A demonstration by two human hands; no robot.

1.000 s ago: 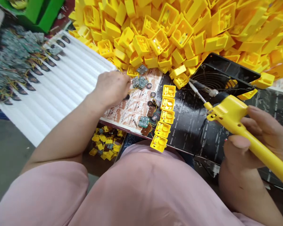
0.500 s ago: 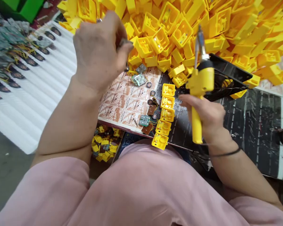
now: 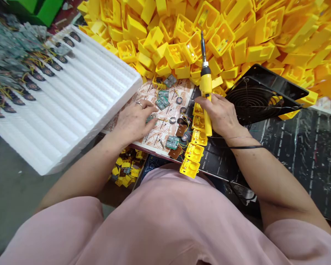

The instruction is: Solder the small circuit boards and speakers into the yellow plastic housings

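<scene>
My left hand [image 3: 136, 121], a ring on one finger, is low over the patterned mat, its thumb and fingers closed around a small green circuit board [image 3: 149, 118] they partly cover. Yellow wires run from that board to a small round speaker [image 3: 172, 120]. In my right hand [image 3: 222, 112] is a yellow soldering gun [image 3: 206, 84], its metal tip pointing away from me. Beneath it runs a row of open yellow plastic cases [image 3: 194, 151], the farther ones partly hidden by the gun and hand. Beside the row lie another green board [image 3: 172, 142] and brown boards [image 3: 181, 130].
Yellow cases are heaped [image 3: 176, 33] along the back. A black fan [image 3: 256, 95] stands right of my right hand. At left, a white foam tray [image 3: 79, 95] bears speakers and wired boards [image 3: 16, 48]. A box of yellow parts [image 3: 127, 171] sits below the table edge.
My left hand has come down and towards me from above the yellow heap to the mat, with the circuit board. My right hand has moved left with the soldering gun, over the row of cases.
</scene>
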